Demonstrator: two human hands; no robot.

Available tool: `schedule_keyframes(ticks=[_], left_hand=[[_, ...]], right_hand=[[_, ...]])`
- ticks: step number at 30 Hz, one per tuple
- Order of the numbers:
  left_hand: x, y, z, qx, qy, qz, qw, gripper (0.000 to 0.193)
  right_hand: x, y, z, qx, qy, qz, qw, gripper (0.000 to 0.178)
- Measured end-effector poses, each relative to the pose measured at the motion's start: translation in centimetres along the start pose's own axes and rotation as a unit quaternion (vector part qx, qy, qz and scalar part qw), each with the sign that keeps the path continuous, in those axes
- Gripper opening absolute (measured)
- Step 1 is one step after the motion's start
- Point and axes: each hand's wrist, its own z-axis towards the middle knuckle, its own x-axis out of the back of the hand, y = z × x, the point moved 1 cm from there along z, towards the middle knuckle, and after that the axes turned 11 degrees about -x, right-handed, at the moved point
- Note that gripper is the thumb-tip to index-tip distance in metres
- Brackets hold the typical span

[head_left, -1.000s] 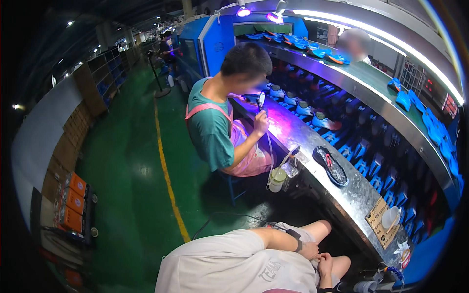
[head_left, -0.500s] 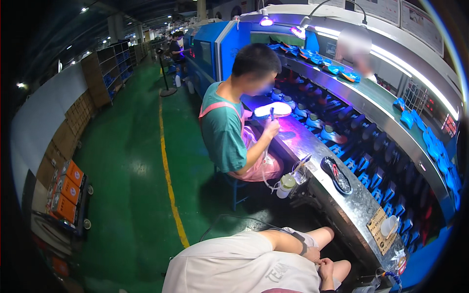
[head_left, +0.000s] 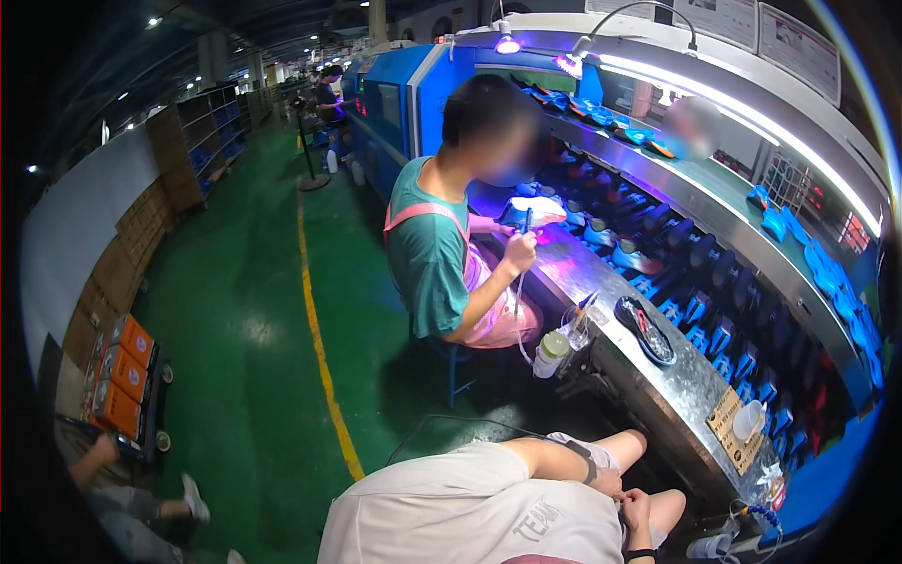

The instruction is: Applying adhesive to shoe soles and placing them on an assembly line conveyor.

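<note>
My left hand and my right hand are together between my bare knees, fingers curled in and nearly touching. Whatever they may hold is too small or hidden to make out. A dark band circles my right wrist. Left of the bench, a co-worker in a green shirt and pink apron sits holding a shoe under purple light. A blue brush-like tool is in that person's right hand. On the metal bench lies a dark sole, nearer to me.
A white cup stands on brown cardboard at the bench's near end. A jar hangs by the bench edge. Behind, a conveyor carries blue shoe parts. A cart with orange boxes and another person's hand are at left.
The co-worker has tilted the shoe, so its side now shows rather than its broad pale face. Another person has come into view at lower left beside the cart. My hands stay together.
</note>
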Motion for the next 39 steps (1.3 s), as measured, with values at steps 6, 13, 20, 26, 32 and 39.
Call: schedule_keyframes(ticks=[6, 13, 20, 26, 32, 39], left_hand=[[-1.1, -0.3, 0.7, 0.022, -0.033, 0.017, 0.999, 0.041], [-1.8, -0.4, 1.0, 0.036, -0.017, 0.024, 0.999, 0.047], [-0.3, -0.4, 0.7, 0.021, -0.024, -0.019, 0.999, 0.069], [0.1, -0.3, 0.6, 0.001, -0.014, -0.012, 1.0, 0.076], [-0.3, -0.6, 0.6, -0.002, 0.045, -0.037, 0.998, 0.06], [0.3, -0.8, 0.2, -0.034, 0.087, -0.027, 0.995, 0.049]], right_hand=[[0.2, -0.8, -0.4, 0.013, 0.0, 0.007, 1.0, 0.011], [-0.1, -0.5, 0.0, 0.013, -0.001, 0.013, 1.0, 0.006], [0.1, -0.5, 0.1, -0.02, -0.007, -0.001, 1.0, 0.013], [1.1, -1.4, -0.8, -0.027, 0.006, -0.029, 0.999, 0.016], [0.5, -1.5, -0.7, -0.051, 0.006, -0.023, 0.998, 0.016], [0.8, -1.8, -0.5, -0.057, -0.031, -0.039, 0.997, 0.019]])
